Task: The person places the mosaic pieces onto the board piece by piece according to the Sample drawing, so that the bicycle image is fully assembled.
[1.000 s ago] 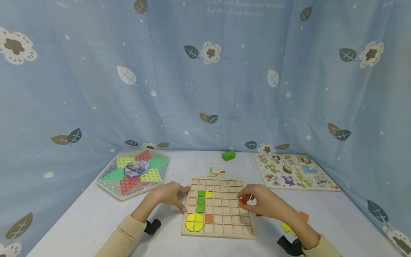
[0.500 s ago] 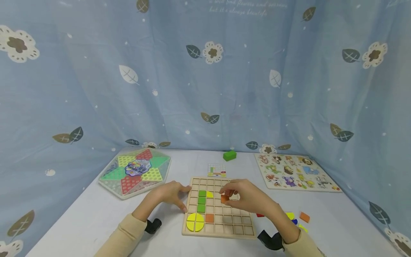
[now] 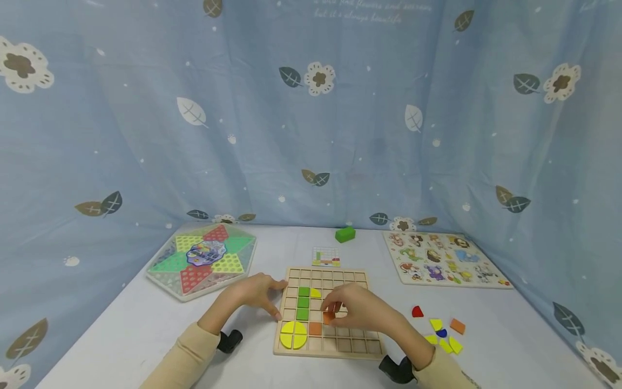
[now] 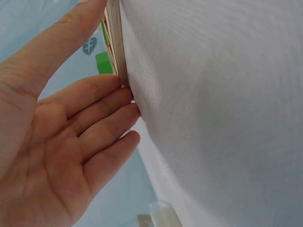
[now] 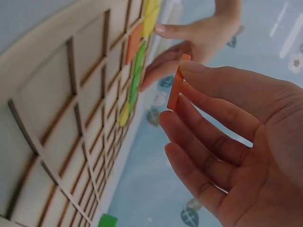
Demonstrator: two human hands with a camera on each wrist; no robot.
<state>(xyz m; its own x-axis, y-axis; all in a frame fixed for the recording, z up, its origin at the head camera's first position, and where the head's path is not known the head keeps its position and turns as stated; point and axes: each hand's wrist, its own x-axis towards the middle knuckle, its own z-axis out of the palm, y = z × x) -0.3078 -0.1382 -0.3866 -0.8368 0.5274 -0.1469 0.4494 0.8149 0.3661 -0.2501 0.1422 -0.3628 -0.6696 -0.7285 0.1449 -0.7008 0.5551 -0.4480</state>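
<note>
A wooden grid board [image 3: 344,344] lies on the table before me. My right hand [image 3: 357,308] pinches an orange square tile [image 5: 176,90] between thumb and fingers, held just above the board's middle. My left hand [image 3: 255,294] touches the board's left edge with spread thumb and fingertips; its palm [image 4: 52,156] shows in the left wrist view. In the grid sit three green squares [image 3: 303,302] in a column, a yellow quarter piece [image 3: 315,293] beside the top one, another orange square [image 3: 315,328], and several yellow quarters [image 3: 288,327] forming a circle.
Behind the board are a small pattern card [image 3: 326,256] and a green block [image 3: 345,234]. Loose yellow, blue and orange pieces [image 3: 457,326] and a red piece [image 3: 417,312] lie at right. A Chinese checkers board [image 3: 204,262] stands left, an animal puzzle [image 3: 444,259] right.
My right hand has carried the orange tile leftward from the board's right edge to its middle, then slightly nearer to me. The left hand has stayed at the edge.
</note>
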